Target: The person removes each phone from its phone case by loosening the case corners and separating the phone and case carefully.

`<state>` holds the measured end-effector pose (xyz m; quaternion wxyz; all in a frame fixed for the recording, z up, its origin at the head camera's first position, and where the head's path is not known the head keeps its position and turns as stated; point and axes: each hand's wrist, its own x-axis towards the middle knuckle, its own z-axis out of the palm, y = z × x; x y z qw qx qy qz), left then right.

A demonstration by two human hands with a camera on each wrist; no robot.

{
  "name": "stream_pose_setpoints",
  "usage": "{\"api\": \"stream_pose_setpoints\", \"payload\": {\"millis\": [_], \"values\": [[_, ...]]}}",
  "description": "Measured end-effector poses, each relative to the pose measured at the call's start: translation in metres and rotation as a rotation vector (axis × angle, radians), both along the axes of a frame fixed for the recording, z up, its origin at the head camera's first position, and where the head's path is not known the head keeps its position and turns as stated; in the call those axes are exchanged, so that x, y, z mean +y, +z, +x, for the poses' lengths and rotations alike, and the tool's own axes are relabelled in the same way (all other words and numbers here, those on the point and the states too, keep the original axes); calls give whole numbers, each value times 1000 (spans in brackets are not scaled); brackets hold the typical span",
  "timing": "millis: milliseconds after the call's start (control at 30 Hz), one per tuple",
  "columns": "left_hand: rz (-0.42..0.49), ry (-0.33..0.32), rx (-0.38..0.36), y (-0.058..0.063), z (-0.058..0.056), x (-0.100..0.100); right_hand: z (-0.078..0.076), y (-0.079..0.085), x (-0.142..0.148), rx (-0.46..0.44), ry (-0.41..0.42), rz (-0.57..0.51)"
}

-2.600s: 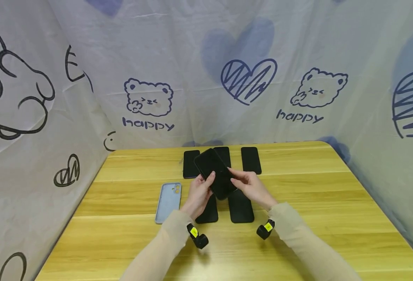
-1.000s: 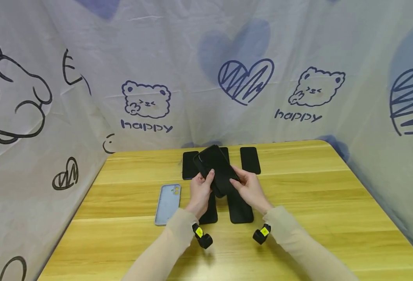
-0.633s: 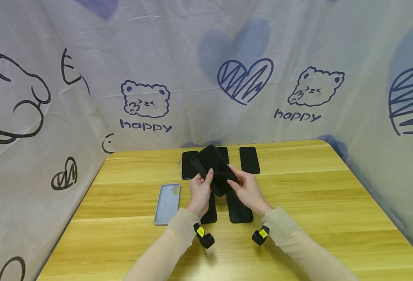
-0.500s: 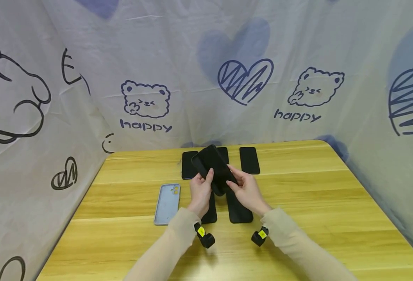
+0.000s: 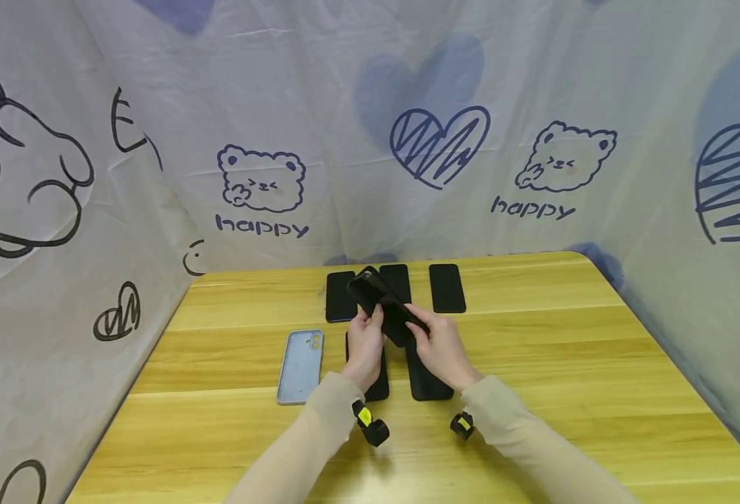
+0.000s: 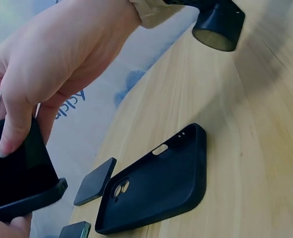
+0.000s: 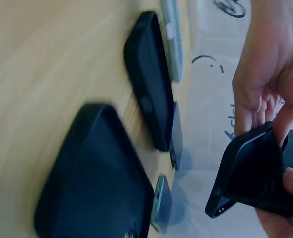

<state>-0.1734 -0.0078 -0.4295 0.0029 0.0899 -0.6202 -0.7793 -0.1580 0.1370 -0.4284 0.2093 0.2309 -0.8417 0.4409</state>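
Over the middle of the table, both hands hold a black phone case (image 5: 396, 323) tilted up. The left hand (image 5: 365, 344) grips its left side, thumb on the face towards me. At its lower right edge the right hand (image 5: 440, 346) pinches with thumb and fingers. The case's hollow (image 7: 253, 173) shows in the right wrist view; a dark flat piece lies by its far end, too dark to tell if it is a phone. Beneath the hands lie two more black phone cases, one left (image 6: 156, 183) and one right (image 7: 94, 183), hollow side up.
A light blue phone case (image 5: 300, 367) lies left of the hands. Along the back of the wooden table (image 5: 565, 336) lie three black phones: left (image 5: 341, 297), middle (image 5: 398, 281) and right (image 5: 447, 288). A printed cloth (image 5: 357, 175) hangs behind and at the sides.
The held case has tipped and turned, so its face looks narrower and its top end sits lower. Both hands have turned slightly with it and keep their hold. Things on the table lie unmoved.
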Motion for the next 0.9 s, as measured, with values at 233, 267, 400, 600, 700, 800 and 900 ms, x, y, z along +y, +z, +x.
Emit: {"api": "stream_pose_setpoints", "payload": {"millis": [233,267,400,600,700,800,900], "values": [[24,-131,33,-1,2,-5,-5,4,11,-35,-22,4],[20,-146,36,-1,1,-6,-6,4,13,-54,-26,-11],[-11,-202,38,2,1,-9,-8,6,22,-194,-23,-100],[-49,-266,20,6,1,-10,-13,5,38,-442,-13,-234],[-53,-284,-1,6,0,-8,-14,6,47,-557,0,-320],[-63,-285,-46,5,-2,-5,-13,8,56,-643,0,-397],[-29,-283,-101,5,-3,-1,-11,11,67,-695,6,-474]]}}
